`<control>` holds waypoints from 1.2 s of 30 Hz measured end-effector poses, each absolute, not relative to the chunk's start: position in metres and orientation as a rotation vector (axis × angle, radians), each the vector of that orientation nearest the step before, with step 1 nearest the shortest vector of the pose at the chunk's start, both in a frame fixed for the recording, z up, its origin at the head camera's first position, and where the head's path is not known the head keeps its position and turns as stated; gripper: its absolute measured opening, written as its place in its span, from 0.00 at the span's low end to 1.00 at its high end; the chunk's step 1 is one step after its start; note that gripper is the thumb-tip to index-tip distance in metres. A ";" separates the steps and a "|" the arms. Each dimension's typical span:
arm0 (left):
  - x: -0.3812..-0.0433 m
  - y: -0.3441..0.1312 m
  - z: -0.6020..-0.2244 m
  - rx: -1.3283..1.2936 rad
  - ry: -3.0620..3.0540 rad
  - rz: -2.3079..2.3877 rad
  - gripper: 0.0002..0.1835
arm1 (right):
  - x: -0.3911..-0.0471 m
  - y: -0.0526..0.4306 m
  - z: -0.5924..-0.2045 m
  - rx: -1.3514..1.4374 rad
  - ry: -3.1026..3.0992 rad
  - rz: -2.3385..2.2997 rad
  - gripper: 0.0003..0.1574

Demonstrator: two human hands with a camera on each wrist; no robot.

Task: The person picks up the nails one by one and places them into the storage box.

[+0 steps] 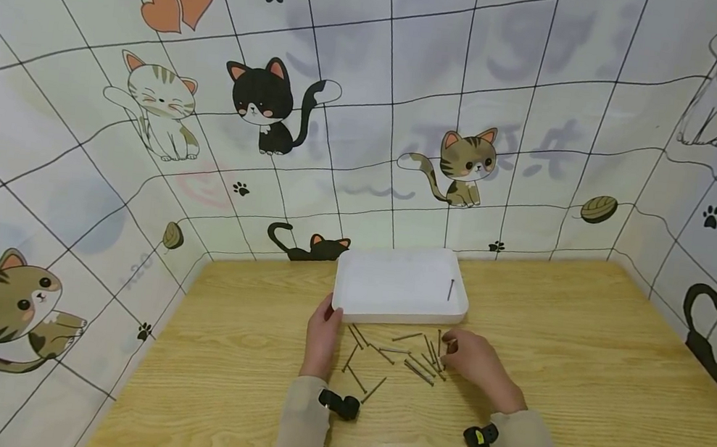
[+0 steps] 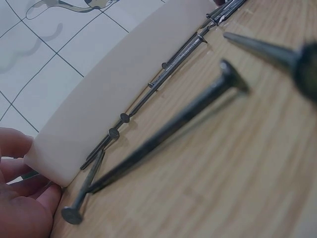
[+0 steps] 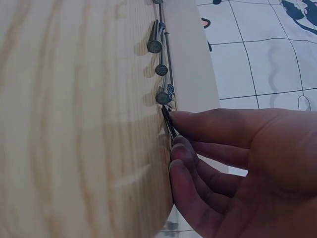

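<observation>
White rectangular tray [image 1: 392, 278], one flat-headed nail [image 1: 450, 290] inside at right, left hand [image 1: 322, 338] gripping near left corner, right hand [image 1: 480, 364] apart, pinching another nail [image 3: 169, 122], loose nails [image 1: 374, 390] scattered on wood-grain table [image 1: 229, 392].

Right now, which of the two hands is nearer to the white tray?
Left. The left hand touches the white tray at its near left corner; the right hand is among the nails before its right end, apart from it.

No readable text or numbers.
Faint, blurred lettering-like marks [image 1: 552, 156] show toward 2 o'clock on the patterned wall covering [image 1: 548, 225], too pale to decipher.
</observation>
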State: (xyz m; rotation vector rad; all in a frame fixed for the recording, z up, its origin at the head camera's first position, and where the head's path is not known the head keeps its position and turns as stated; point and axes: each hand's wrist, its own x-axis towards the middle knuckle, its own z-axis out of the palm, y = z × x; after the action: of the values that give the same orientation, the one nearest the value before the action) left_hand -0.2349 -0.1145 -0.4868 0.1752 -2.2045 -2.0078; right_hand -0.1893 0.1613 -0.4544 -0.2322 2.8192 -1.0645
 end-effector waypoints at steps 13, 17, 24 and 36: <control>-0.235 -0.115 -0.487 0.175 -2.218 -1.998 0.25 | -0.191 0.164 -0.456 -0.187 2.799 -1.051 0.26; -0.236 -0.114 -0.487 0.186 -2.221 -1.995 0.25 | -0.192 0.165 -0.456 -0.191 2.813 -1.037 0.24; -0.235 -0.114 -0.486 0.193 -2.212 -2.008 0.25 | -0.189 0.164 -0.452 -0.231 2.857 -1.014 0.19; -0.237 -0.115 -0.488 0.205 -2.215 -2.007 0.26 | -0.181 0.158 -0.444 -0.313 3.003 -0.776 0.14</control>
State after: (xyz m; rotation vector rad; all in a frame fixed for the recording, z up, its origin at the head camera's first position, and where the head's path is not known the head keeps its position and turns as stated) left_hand -0.2374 -0.1154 -0.4884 0.2053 -2.2149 -2.0069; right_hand -0.1811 0.1578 -0.4441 -0.3132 3.0033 -0.7762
